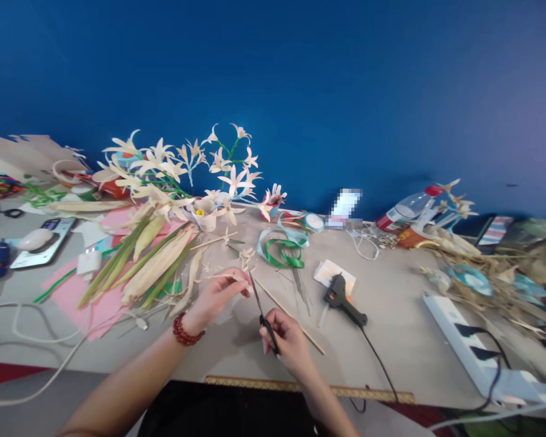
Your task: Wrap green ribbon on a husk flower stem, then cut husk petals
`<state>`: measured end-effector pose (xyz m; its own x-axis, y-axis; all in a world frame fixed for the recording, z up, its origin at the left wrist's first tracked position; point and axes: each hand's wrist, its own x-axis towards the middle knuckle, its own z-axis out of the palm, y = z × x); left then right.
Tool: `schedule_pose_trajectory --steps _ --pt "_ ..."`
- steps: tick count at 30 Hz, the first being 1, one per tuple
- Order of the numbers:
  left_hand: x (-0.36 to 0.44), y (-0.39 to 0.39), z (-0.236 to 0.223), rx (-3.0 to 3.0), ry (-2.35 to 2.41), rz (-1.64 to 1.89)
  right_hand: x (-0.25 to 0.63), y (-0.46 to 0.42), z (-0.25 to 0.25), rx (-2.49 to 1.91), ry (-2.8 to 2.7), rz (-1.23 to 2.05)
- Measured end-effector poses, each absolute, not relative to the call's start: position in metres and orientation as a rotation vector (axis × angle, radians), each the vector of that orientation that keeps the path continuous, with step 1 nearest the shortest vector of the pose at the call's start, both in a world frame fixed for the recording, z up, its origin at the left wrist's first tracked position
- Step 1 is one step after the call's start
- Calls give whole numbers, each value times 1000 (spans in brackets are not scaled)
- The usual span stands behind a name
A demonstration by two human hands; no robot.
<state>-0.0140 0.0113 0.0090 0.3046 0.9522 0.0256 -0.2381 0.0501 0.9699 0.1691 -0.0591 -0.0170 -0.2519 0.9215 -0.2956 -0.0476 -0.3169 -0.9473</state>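
My right hand (pixel 286 341) is closed round the black handles of a pair of scissors (pixel 258 297), whose blades point up and away from me. Close to the blades, my left hand (pixel 221 296) pinches a thin pale strip of husk (pixel 213 277), mostly covered by the fingers. Whether the blades touch the strip I cannot tell. A thin wooden stick (pixel 312 338) lies slantwise beside my right hand. Left of my left hand are dry corn husks (pixel 164 264) on pink paper (pixel 68 300). Husk scraps (pixel 246 258) lie just beyond my fingers.
Husk flowers (pixel 155 161) stand in a white cup (pixel 204 215) at the back. Right of my hands are green ribbon (pixel 284 255), a glue gun (pixel 343 300) with its cord, and a power strip (pixel 473 346). A white cable (pixel 54 376) loops at left. A bottle (pixel 404 209) stands by the wall.
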Motion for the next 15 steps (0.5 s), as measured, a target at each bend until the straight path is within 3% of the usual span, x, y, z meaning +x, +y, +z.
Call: schedule_pose_trajectory --steps 15 --pt "0 -3 -1 1061 815 1215 153 -63 -17 -1121 -1055 1686"
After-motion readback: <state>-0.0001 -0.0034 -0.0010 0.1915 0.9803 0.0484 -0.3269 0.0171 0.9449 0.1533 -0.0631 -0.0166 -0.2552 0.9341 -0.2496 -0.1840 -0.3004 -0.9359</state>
